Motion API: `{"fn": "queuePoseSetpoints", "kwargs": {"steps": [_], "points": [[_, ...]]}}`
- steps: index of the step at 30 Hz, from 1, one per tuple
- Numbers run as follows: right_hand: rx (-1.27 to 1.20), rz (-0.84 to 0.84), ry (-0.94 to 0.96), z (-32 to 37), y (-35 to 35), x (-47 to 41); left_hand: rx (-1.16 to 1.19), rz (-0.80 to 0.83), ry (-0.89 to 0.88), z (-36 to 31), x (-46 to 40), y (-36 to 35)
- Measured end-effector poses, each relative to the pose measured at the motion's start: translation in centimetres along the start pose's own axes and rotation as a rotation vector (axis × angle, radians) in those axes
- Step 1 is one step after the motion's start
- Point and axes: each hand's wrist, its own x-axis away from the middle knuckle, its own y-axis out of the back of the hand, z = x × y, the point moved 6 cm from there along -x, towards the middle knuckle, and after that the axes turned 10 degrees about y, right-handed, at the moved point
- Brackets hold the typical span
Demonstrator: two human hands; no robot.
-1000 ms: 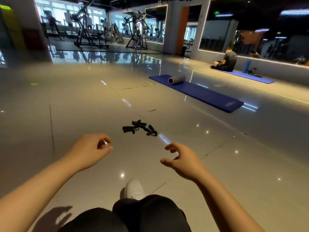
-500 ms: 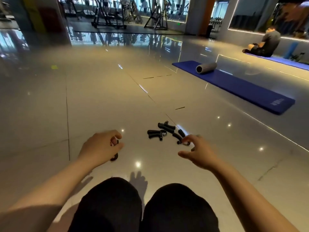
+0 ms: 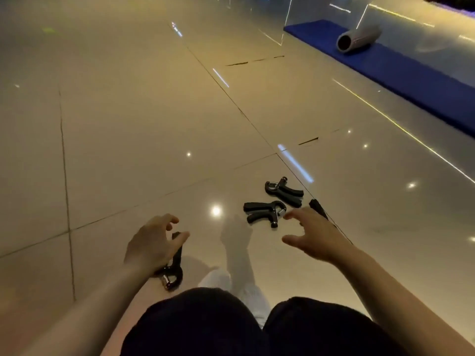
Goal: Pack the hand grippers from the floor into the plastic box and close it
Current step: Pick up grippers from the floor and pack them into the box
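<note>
Two black hand grippers lie on the glossy tiled floor in front of me, one (image 3: 282, 191) farther off and one (image 3: 264, 212) nearer. The handle of a third (image 3: 318, 207) pokes out behind my right hand (image 3: 314, 236). That hand hovers just right of the nearer gripper, fingers spread and holding nothing. My left hand (image 3: 153, 244) curls over another black hand gripper (image 3: 173, 269), thumb across its handle, and its spring head shows below my wrist. No plastic box is in view.
My knees in black trousers (image 3: 231, 327) and a white shoe (image 3: 226, 280) fill the bottom edge. A blue exercise mat (image 3: 416, 78) with a grey foam roller (image 3: 358, 38) on it lies at the far right. Bare tiled floor spreads to the left.
The view has dropped and come closer to the floor. My right hand has reached forward to the grippers. My left hand has come down near the floor with its gripper.
</note>
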Motion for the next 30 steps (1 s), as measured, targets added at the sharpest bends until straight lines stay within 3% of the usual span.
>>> {"fn": "queuePoseSetpoints", "kwargs": {"steps": [9,15,18,21,24,27,30], "points": [[0.275,0.252,0.011,-5.5,-9.9,-16.1,-0.041,0.232,0.447,9.3,-9.4,-10.6],[0.456,0.242,0.126,-7.2,-13.4,-20.8,-0.053,0.165,0.483,11.1,-9.3,-14.1],[0.486,0.182,0.142,-7.9,-14.6,-20.6,-0.098,0.104,0.392,10.1,-9.2,-14.8],[0.563,0.192,0.172,-7.8,-15.0,-19.6,-0.134,0.108,0.178,8.0,-9.6,-16.0],[0.550,0.249,0.093,-7.2,-16.0,-18.3,-0.131,0.144,0.029,5.8,-9.9,-17.4],[0.477,0.200,0.033,-6.4,-17.4,-16.7,-0.159,0.143,-0.100,4.4,-9.9,-18.3],[0.495,0.122,0.157,-5.8,-18.5,-16.0,-0.225,0.085,-0.260,3.9,-10.1,-18.6]]}}
